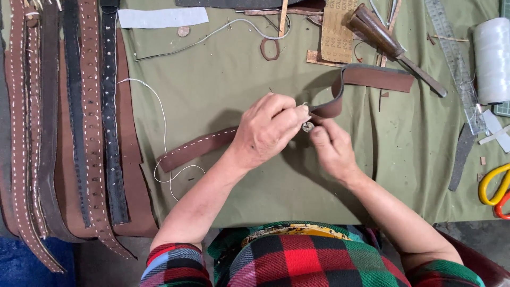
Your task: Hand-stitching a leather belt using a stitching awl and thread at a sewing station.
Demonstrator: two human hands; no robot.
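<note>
Covering the table, olive cloth (223, 74) (wrinkled).

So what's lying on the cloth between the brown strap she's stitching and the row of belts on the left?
In the head view, only loose white thread curls over the green cloth between the brown strap and the belts; otherwise that stretch is bare.

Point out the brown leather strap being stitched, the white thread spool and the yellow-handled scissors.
brown leather strap (199, 147), head view, stitched left stretch
white thread spool (491, 61), head view, wound side
yellow-handled scissors (491, 183), head view, yellow handle loop
</note>
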